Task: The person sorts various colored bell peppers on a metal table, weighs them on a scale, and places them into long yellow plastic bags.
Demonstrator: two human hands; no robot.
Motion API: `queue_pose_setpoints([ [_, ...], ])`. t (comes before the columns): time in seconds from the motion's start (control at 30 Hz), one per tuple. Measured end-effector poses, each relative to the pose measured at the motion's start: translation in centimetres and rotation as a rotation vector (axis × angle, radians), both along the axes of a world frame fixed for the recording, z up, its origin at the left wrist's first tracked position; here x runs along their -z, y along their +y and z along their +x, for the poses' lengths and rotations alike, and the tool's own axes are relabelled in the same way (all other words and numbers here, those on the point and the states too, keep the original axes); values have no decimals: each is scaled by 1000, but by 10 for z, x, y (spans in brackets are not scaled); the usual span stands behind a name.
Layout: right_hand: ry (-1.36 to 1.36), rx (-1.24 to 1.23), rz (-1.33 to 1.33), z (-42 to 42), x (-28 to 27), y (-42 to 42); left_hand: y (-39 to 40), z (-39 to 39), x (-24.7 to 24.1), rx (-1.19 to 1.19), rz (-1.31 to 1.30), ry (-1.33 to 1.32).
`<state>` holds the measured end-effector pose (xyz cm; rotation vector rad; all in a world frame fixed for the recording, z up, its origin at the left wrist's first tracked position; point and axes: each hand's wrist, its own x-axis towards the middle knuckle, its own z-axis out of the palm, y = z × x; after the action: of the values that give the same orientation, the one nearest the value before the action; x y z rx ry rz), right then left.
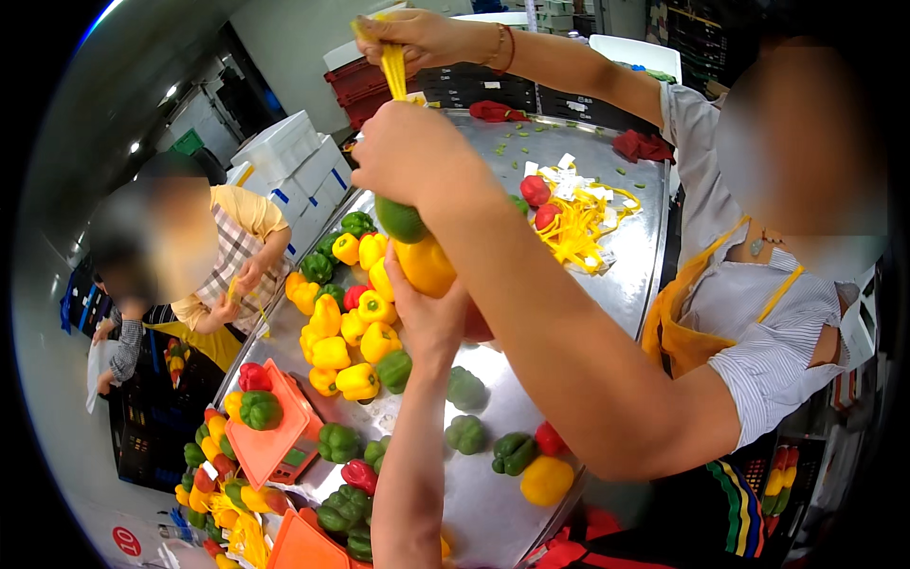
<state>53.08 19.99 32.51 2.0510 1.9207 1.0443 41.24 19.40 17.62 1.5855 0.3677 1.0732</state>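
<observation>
My left hand [435, 320] reaches up from below and grips a yellow bell pepper [426, 267], its thumb along the left side. A green bell pepper [400, 222] sits directly above the yellow one, and part of a red bell pepper [478, 324] shows below right. A co-worker's hand [419, 153] closes over the top of this stack. The co-worker's other hand [409, 43] pulls the yellow mesh netting [393, 70] taut above it. My right hand is out of view. The co-worker's forearm hides part of the stack's right side.
Yellow peppers [331, 353] and loose green peppers [466, 434] lie on the steel table [498, 498]. Tagged yellow nets [579, 227] lie at the back right. An orange scale [249, 448] bears several peppers. Another co-worker [242, 242] handles yellow netting across the left edge.
</observation>
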Motion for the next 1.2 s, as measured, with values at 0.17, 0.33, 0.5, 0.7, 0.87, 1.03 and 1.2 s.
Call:
queue_pose_setpoints([
  [0.17, -99, 11, -74, -11, -20, -9, -9, -9, -11, 21, 46, 40],
  [0.33, 191, 26, 24, -13, -16, -18, -9, -10, -9, 127, 88, 103],
  [0.5, 302, 115, 64, -25, -23, -5, -3, -26, -14, 144, 249, 133],
  [0.7, 566, 354, 363, 10, 35, 25, 7, -57, 20, 305, 83, 279],
  [0.87, 602, 446, 643, 51, 71, -6, 12, -161, 60, 81, -121, 365],
  [1.03, 1623, 106, 268, -75, 295, -178, -45, -311, 139, -184, -339, 334],
  [1.2, 961, -101, -128, -106, 329, -110, -140, -364, 182, -129, -611, 471],
])
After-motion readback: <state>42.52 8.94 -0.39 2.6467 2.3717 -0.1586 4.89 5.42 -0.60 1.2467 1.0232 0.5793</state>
